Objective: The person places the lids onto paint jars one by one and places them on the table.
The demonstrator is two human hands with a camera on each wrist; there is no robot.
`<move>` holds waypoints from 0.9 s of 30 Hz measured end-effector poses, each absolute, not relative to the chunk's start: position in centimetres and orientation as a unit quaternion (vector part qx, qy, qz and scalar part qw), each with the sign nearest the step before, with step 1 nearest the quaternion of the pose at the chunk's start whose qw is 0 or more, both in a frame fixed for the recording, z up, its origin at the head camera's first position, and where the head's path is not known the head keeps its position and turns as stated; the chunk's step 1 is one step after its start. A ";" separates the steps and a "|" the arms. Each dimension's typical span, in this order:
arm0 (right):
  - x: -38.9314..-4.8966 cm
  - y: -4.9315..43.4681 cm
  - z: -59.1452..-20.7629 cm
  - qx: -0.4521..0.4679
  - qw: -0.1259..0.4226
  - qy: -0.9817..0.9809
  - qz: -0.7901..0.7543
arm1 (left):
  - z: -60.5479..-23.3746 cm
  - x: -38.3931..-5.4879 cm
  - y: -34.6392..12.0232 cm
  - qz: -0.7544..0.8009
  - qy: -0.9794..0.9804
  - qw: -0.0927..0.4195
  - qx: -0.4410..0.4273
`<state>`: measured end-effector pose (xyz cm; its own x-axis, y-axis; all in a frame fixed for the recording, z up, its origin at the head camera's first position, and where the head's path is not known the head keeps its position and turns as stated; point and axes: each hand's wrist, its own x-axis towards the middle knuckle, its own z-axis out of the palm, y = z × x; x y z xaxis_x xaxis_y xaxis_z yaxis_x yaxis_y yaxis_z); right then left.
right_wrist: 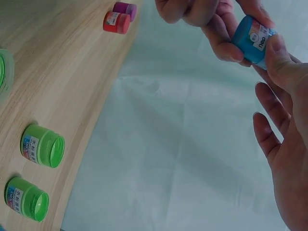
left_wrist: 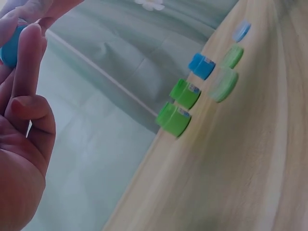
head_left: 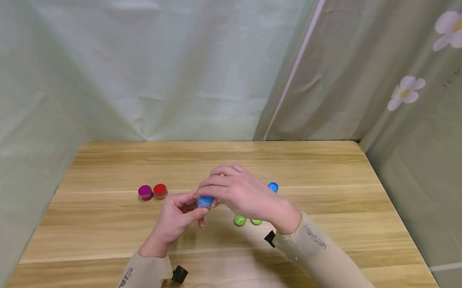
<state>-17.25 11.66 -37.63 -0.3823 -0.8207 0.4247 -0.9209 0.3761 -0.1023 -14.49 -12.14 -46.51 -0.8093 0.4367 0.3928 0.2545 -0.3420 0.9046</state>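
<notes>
A small blue paint jar [head_left: 205,202] with a printed label is held up between both hands above the table. In the head view my left hand [head_left: 172,220] grips it from the left with thumb and fingers. From the right, my right hand [head_left: 241,192] arches over the jar with fingers bent. The right wrist view shows the right thumb [right_wrist: 278,53] pressed against one end of this jar [right_wrist: 252,39]. Two open green jars [right_wrist: 50,147] stand on the table in that view. The left wrist view has them beside an open blue jar [left_wrist: 201,66].
Two green lids [head_left: 239,220] and a blue lid [left_wrist: 242,31] lie on the wooden table [head_left: 96,235], nearer than the open jars. Farther left stand a purple jar [head_left: 145,192] and a red jar [head_left: 160,191], side by side. Curtains [head_left: 162,66] surround the table's back and sides.
</notes>
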 end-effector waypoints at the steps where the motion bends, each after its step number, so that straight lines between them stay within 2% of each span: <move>1: -17.3 11.7 -37.7 0.535 0.153 -0.813 0.171 | -46.5 -14.5 -12.2 0.759 0.574 0.056 0.302; 8: -17.9 12.5 -37.9 0.543 0.153 -0.784 0.258 | -46.1 -14.8 -13.1 0.762 0.594 0.014 0.256; 14: -17.9 13.2 -38.1 0.540 0.148 -0.785 0.264 | -45.7 -15.0 -14.0 0.731 0.642 -0.026 0.230; 27: -17.6 14.9 -38.7 0.501 0.127 -0.818 0.253 | -45.7 -16.3 -15.0 0.549 0.820 -0.052 0.153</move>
